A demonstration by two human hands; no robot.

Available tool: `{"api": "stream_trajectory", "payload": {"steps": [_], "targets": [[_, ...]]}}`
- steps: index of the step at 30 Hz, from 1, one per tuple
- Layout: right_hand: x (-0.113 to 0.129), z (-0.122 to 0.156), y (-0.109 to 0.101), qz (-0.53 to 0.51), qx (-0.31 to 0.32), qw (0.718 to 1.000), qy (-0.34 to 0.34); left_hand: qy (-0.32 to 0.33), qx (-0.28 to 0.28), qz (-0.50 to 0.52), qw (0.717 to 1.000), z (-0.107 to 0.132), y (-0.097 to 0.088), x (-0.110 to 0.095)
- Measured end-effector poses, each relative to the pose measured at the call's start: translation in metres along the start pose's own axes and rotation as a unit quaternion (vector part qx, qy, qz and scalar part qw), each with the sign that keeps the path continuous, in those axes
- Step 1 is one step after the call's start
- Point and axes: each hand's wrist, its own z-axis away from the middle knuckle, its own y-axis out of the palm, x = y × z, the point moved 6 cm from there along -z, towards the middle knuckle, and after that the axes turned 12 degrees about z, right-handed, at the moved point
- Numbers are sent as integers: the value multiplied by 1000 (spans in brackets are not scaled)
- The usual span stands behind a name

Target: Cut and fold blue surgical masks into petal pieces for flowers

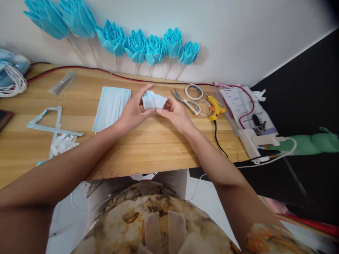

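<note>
Head view: our left hand (134, 111), thumb and forefinger parted, and right hand (176, 114), fingertips pinched, hold a small folded pale-blue fabric piece (154, 101) above the brown wooden surface (148, 148); plain wood runs toward its near edge (164, 169). White-handled metal scissors (186, 102) lie nearby.

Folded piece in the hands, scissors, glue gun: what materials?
Folded piece: likely thin nonwoven fabric, matte, going by its soft creases and pale blue, papery look; paper isn't ruled out.
Scissors: grey blades look metal; pale, smooth-looking handles are probably plastic.
Glue gun: probably moulded plastic, given its smooth, rounded yellow body.
</note>
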Motion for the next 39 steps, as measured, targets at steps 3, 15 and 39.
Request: {"api": "stream_trajectory", "payload": {"steps": [3,15,39], "targets": [[-3,0,4,3,22,1000,4,-23,19,-16,999,-1,0,10],[-4,0,2,35,14,999,3,5,58,-60,997,-2,1,18],[36,13,-12,231,-111,954,-154,-79,53,-12,995,-1,-1,10]]}}
